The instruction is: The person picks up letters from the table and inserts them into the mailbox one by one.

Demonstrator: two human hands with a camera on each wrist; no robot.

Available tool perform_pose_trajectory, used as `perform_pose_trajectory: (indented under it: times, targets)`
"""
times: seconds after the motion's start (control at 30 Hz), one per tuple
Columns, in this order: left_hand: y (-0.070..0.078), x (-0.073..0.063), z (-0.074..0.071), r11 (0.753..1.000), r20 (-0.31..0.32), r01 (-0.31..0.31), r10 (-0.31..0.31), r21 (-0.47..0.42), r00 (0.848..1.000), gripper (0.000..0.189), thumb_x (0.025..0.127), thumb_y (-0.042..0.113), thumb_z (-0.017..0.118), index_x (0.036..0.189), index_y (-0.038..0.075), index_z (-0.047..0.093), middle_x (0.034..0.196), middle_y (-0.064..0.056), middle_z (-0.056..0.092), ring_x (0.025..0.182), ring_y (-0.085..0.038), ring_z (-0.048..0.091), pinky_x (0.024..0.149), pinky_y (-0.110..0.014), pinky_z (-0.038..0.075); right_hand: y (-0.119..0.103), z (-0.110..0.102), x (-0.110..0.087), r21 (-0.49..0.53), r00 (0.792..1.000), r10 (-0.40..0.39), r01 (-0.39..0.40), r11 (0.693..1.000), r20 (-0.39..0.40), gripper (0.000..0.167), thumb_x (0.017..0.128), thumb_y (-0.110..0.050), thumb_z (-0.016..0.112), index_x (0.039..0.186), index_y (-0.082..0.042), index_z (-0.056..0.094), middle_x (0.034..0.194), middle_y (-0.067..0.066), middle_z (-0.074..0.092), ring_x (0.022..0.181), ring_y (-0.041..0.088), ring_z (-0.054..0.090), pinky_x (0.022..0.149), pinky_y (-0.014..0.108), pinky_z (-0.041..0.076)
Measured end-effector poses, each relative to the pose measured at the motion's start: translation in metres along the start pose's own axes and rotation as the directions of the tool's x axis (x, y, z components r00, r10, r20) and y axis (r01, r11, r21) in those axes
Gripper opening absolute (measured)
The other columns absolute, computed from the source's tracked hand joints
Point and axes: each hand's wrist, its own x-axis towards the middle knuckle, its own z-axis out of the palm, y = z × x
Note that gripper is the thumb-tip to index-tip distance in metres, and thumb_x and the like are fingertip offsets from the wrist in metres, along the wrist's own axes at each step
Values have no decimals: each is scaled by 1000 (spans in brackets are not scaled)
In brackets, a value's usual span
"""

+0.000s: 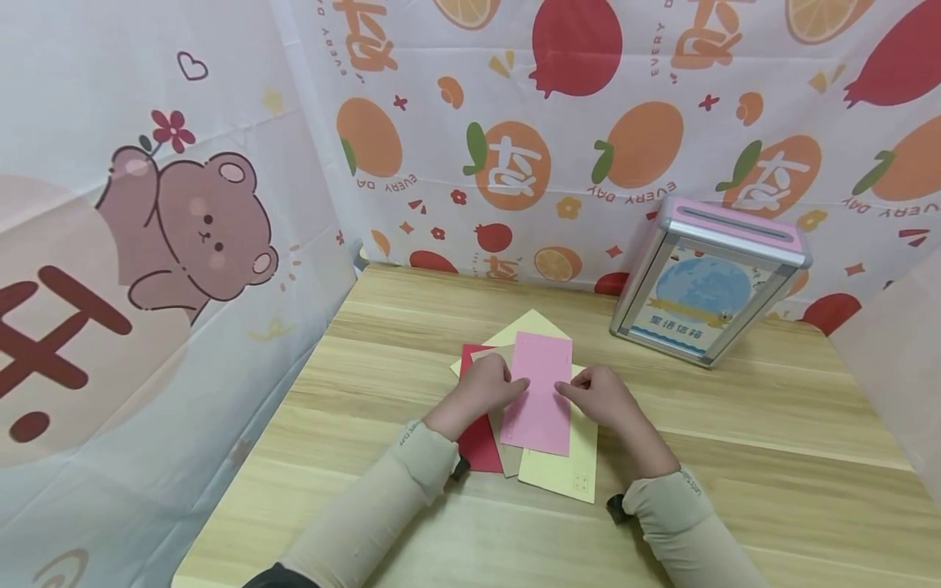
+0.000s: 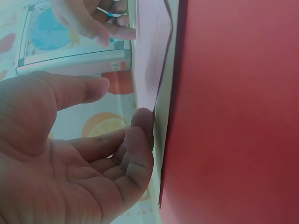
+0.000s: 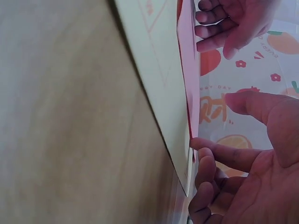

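Note:
A pink envelope (image 1: 542, 408) lies on top of a loose pile of envelopes on the table. My left hand (image 1: 488, 385) is at its left edge; in the left wrist view the fingertips touch that edge while the thumb stands apart above. On the other side, my right hand (image 1: 601, 396) has its fingertips at the right edge, its thumb also raised clear in the right wrist view. Beneath are a red envelope (image 1: 479, 445), a beige envelope (image 1: 507, 459) and yellow envelopes, one yellow envelope (image 1: 559, 475) reaching toward the front.
A pink and silver letter box (image 1: 709, 282) with a slot in its top stands at the back right of the wooden table (image 1: 353, 408). Printed cloth (image 1: 515, 73) hangs behind and to the left. Both forearms wear pale sleeves.

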Motion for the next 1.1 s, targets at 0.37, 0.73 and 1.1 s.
perform_pose_trajectory:
  times: [0.37, 0.73, 1.1]
  targets:
    - [-3, 0, -6, 990, -117, -121, 112, -70, 987, 15, 98, 9, 66, 88, -1, 68, 65, 0, 52, 60, -11, 51, 57, -23, 43, 2, -1, 0, 110, 998, -10, 17, 994, -66, 23, 99, -18, 70, 110, 2, 69, 97, 12, 66, 87, 22, 59, 69, 29, 50]
    - [1, 3, -12, 974, -243, -201, 170, -109, 955, 10, 94, 1, 66, 96, -3, 76, 83, -9, 70, 70, -13, 59, 64, -24, 50, -3, -9, -2, 281, 986, -21, 68, 957, -165, 21, 96, -7, 71, 114, 4, 71, 95, 12, 73, 81, 15, 63, 65, 22, 52]
    - [11, 5, -18, 924, -374, -341, 258, -175, 891, 13, 96, 0, 65, 99, -4, 78, 86, -11, 73, 74, -13, 61, 68, -23, 53, -11, -17, -2, 500, 976, 26, 87, 862, -215, 33, 99, -5, 70, 130, 6, 67, 100, 19, 78, 84, 20, 76, 72, 31, 65]
